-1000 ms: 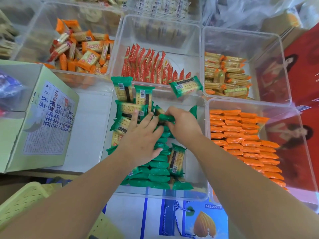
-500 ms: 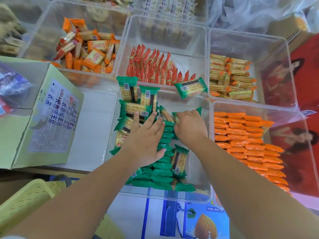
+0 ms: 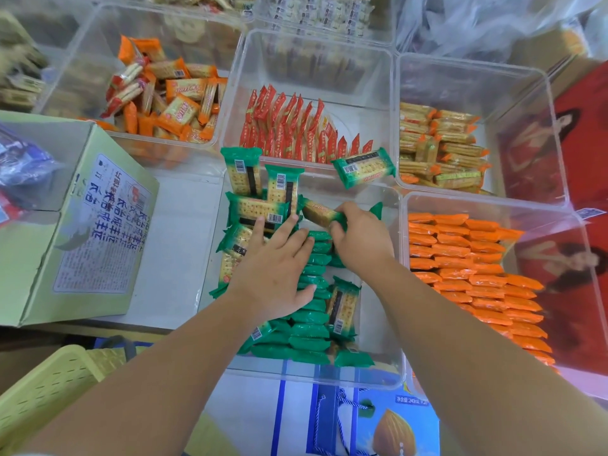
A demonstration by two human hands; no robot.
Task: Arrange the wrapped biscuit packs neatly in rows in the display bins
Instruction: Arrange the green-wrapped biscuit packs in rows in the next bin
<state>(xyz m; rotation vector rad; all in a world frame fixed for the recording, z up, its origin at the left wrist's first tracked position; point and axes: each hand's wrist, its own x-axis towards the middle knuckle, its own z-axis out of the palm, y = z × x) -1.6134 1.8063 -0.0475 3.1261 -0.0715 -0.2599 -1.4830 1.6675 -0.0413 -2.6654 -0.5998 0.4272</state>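
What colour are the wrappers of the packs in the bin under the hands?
Green wrappers, seen in the head view.

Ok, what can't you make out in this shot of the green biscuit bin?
Head view only:
- Green packs under the left hand: covered by palm.
- Right hand fingertips: curled behind the green pack it grips.
- Carton label: print too blurred to read.
- Top bins: cut off by the frame edge.

Green-wrapped packs [image 3: 309,281], orange packs [image 3: 467,258] — red packs [image 3: 289,126], pale-green box [image 3: 82,225]

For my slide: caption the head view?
Both hands, left hand and right hand, line up green biscuit packs in a clear bin.
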